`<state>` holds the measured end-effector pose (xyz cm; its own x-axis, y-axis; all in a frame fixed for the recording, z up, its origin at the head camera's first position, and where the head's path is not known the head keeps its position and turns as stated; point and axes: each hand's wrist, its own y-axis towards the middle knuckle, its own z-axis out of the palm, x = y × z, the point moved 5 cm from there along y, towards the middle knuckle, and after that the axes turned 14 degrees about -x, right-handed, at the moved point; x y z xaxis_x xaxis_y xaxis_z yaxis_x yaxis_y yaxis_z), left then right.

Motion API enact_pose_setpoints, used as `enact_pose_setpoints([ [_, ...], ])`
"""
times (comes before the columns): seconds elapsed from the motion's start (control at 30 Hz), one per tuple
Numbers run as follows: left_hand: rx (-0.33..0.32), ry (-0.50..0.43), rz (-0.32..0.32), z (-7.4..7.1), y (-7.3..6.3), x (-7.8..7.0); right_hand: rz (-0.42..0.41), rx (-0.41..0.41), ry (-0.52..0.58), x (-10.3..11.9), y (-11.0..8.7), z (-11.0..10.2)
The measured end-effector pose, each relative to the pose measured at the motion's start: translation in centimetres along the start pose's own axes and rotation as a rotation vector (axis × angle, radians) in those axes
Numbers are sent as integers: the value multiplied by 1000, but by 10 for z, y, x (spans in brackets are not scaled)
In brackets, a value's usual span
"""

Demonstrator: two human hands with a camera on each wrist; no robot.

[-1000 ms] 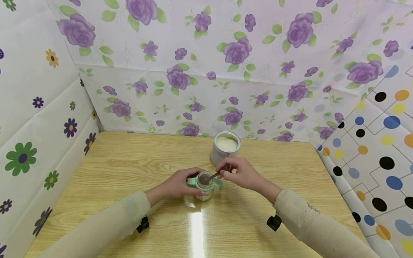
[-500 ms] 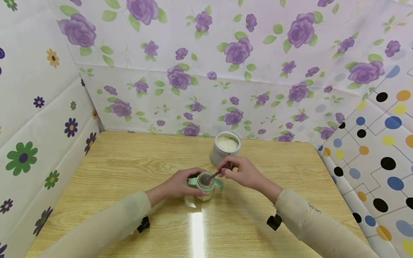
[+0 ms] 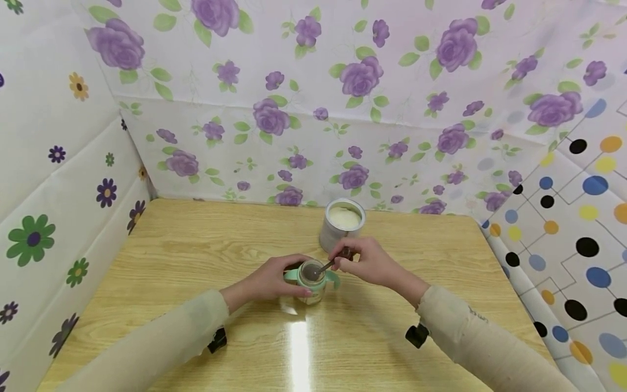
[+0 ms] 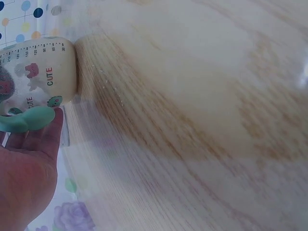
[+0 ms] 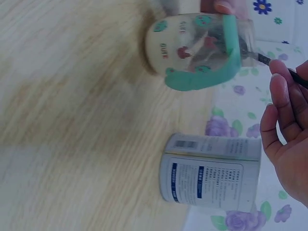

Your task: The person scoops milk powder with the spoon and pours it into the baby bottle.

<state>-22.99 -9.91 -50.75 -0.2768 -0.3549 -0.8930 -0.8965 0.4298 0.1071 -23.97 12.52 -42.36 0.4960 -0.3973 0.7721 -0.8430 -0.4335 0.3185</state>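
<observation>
A clear baby bottle with green handles and a printed scale stands upright on the table, its mouth uncovered. Pale contents show in its lower part in the right wrist view. My left hand grips the bottle from the left, thumb in front and fingers behind. My right hand pinches the dark handle of a spoon, which slants down into the bottle's mouth with its bowl inside. Behind my right hand stands an open tin filled near the top with cream-coloured powder.
The wooden table carries the bottle and tin, and a bright reflection lies in front of the bottle. A flowered cloth wall rises at the back edge, with patterned side walls. Small black devices hang at both wrists.
The spoon's handle has shifted only slightly in my right hand, its bowl staying in the bottle's mouth. My left hand, the bottle and the tin keep their places.
</observation>
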Motion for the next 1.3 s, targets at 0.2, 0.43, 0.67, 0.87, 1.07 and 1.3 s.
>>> enact_pose_setpoints([
  [0.2, 2, -1, -6, 0, 1, 1, 30, -6, 20, 1, 1, -3],
  [0.43, 4, 0, 4, 0, 1, 1, 124, -4, 159, -1, 1, -9],
  [0.67, 2, 5, 12, 0, 1, 0, 165, -46, 284, 1, 1, -20],
  [0.87, 7, 14, -7, -1, 0, 1, 255, -131, 408, -9, 1, -27],
  [1.07, 6, 7, -1, -1, -1, 0, 369, -226, 591, -23, 1, -36],
  [1.3, 9, -11, 15, 0, -1, 1, 442, -340, 711, -37, 10, -63],
])
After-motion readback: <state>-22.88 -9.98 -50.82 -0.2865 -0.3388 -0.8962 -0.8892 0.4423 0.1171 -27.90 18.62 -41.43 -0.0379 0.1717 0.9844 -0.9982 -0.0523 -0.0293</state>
